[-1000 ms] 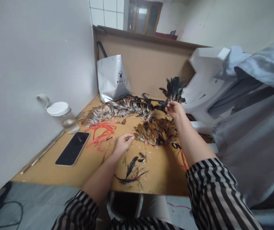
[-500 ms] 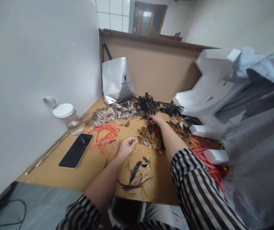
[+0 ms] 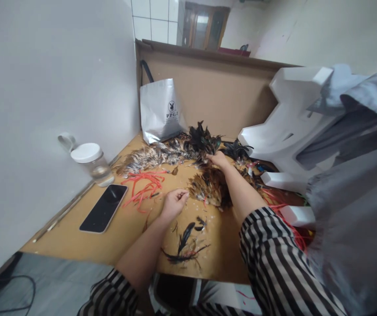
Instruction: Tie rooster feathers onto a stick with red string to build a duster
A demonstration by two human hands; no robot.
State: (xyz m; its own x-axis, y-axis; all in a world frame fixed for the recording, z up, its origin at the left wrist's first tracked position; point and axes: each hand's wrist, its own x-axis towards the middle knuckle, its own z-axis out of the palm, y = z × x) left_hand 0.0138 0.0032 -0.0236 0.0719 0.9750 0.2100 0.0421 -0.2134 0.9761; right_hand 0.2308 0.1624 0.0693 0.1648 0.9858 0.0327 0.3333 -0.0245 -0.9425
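My right hand (image 3: 219,160) reaches across to the far side of the table, its fingers closed on the base of a bunch of black feathers (image 3: 201,137). Nearer to me, my left hand (image 3: 174,202) is held in a pinch with thumb and forefinger together; anything between them is too small to make out. Just right of its fingertips lies a pile of brown feathers (image 3: 208,188), partly covered by my right forearm. Speckled grey-white feathers (image 3: 152,156) spread behind my left hand. Another black bunch (image 3: 236,151) lies right of my right hand.
Red plastic strips (image 3: 145,186) and a phone (image 3: 104,208) lie on the left. A lidded jar (image 3: 96,169) stands by the wall. Loose feathers (image 3: 184,245) lie near the front edge. A silver bag (image 3: 158,112) stands behind; white foam (image 3: 290,116) borders the right.
The black feather bunch has risen slightly with my right hand, its tips spreading a little higher. My left hand has stayed almost where it was.
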